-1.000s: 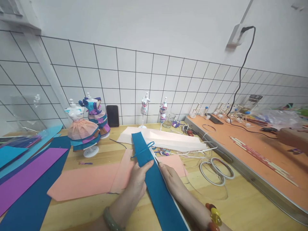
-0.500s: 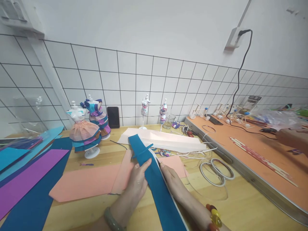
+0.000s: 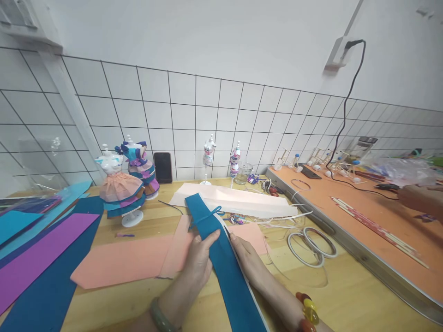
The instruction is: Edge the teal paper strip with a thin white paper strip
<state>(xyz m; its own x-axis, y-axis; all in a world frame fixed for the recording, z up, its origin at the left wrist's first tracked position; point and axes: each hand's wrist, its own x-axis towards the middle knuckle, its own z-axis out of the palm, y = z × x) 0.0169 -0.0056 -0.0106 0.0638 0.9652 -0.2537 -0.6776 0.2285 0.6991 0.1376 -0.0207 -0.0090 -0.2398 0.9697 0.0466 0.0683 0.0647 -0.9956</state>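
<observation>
My left hand (image 3: 199, 260) grips a long blue crepe paper strip (image 3: 231, 286), thumb on top and the other fingers beneath. The strip runs from the near edge up toward the table's middle, with a white layer along its right side. Across its upper part lies a thin, curled blue sliver (image 3: 208, 215). At the right edge my right hand (image 3: 247, 258) is closed, and a small dark thing (image 3: 227, 232) shows by its fingertips, too hidden to name. Peach paper pieces (image 3: 128, 260) lie under and left of my left hand.
Two dressed mini mannequins (image 3: 121, 184) stand back left beside a phone (image 3: 163, 168). Two bare ones (image 3: 209, 154) and a glass (image 3: 244, 174) are at the back. White paper (image 3: 242, 200), tape rings (image 3: 320, 246) and purple paper (image 3: 51, 253) lie around. Another person's hand (image 3: 420, 203) is far right.
The thin blue sliver at the top has curled into a small loop at its right end. My left thumb has shifted slightly right on the strip. My right hand has barely moved.
</observation>
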